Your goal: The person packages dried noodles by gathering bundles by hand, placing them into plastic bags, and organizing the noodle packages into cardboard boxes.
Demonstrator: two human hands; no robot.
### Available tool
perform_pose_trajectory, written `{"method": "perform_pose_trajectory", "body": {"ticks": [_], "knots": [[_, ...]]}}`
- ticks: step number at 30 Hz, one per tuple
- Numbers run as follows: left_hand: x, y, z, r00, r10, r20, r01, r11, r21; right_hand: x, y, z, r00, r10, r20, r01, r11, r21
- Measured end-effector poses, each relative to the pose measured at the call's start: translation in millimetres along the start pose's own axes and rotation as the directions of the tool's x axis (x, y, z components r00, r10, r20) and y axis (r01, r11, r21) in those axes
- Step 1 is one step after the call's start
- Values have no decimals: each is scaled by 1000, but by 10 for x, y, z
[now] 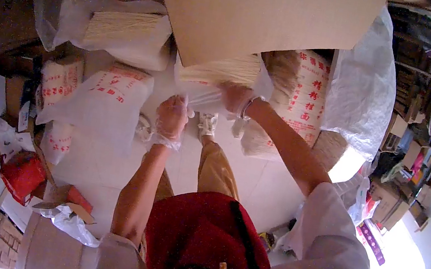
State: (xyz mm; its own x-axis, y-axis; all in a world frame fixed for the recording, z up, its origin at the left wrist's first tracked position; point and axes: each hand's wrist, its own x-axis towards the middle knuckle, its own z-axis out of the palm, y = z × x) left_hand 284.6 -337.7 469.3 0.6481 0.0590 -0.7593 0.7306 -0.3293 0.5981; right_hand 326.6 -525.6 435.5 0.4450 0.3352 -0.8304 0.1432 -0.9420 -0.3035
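Note:
Both my hands wear thin clear plastic gloves and grip a clear plastic bag [205, 99] whose film is stretched between them. My left hand [172, 117] is closed on the bag's left edge. On the other side, my right hand [235, 100] has its fingers closed at the bag's right edge, partly hidden by the film. Inside the bag lies a bundle of pale dried noodles [228, 72], just beyond my hands. A large cardboard flap [267, 19] hangs over the bundle and hides its far part.
Left are an open bag of dried noodles [125, 30] and a red-printed noodle bag [116, 88]. Right stand a printed noodle package [309, 93] and a white plastic sheet [362, 79]. Red bags [23, 174] lie lower left; cluttered shelves [422, 111] line the right.

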Motion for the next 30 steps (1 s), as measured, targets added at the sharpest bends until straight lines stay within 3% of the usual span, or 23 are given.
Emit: {"method": "perform_pose_trajectory", "body": {"ticks": [3,4,6,7,9,10,11,12,13,14,16,18,19,20,21,22,23,24,25,26,28,29,30], "knots": [[-45,42,-12,998,-67,-8,66,997,-32,101,174,-72,988,53,-145,-54,999,-3],[-13,-16,-14,999,33,-16,-33,998,50,105,210,-89,988,51,-147,-52,999,-2],[26,-96,5,991,131,-19,-127,983,133,88,309,-106,856,60,-513,-66,998,6],[43,-109,17,953,296,-58,-287,949,128,77,430,-121,856,59,-513,-65,998,7],[90,-121,21,885,454,-98,-441,888,133,53,628,-171,766,-386,-513,144,882,-449],[121,-115,11,949,309,-57,-304,949,86,-96,530,-293,764,-387,-516,145,883,-447],[160,-112,0,971,236,-33,-233,970,67,-384,336,-536,818,-162,-552,91,984,-154],[201,-111,-10,987,161,-9,-160,986,51,-550,230,-675,854,68,-516,14,988,153],[246,-103,-15,880,475,5,-424,782,458,-577,301,-648,852,70,-519,15,987,158],[273,-101,-24,691,707,152,-541,365,758,-620,433,-587,792,70,-607,87,970,226],[265,-18,-33,680,720,140,-566,394,724,-715,537,-540,716,88,-692,163,944,288],[314,-18,-42,668,732,135,-595,416,687,-812,604,-451,648,312,-695,501,513,697],[393,-101,-59,616,774,146,-596,336,729,-826,661,-368,640,328,-695,501,508,701],[474,-181,-69,559,813,165,-595,254,762,-837,714,-257,649,334,-683,715,41,698],[447,-28,-107,508,833,217,-547,118,829,-917,767,-142,643,354,-680,761,-196,618],[564,36,-237,881,439,177,-471,775,421,-995,821,-28,636,374,-675,766,-417,490],[640,108,-232,943,218,249,-251,962,108,-1144,788,112,642,412,-647,759,-220,613],[716,177,-227,951,-14,307,70,983,-171,-1291,731,262,642,455,-618,701,-21,713],[715,261,-128,985,24,170,26,958,-285,-1431,641,428,706,439,-555,649,-90,755],[731,388,-83,981,29,193,25,962,-272,-1548,526,605,768,412,-490,591,-163,790],[841,625,-23,994,-14,112,75,826,-559,-1715,374,981,793,544,-276,262,104,959],[920,711,-11,986,-8,166,121,717,-687,-1834,362,1087,791,536,-294,162,280,946],[1012,791,-9,976,4,216,173,586,-792,-1867,393,1130,785,546,-292,167,267,949]]}}
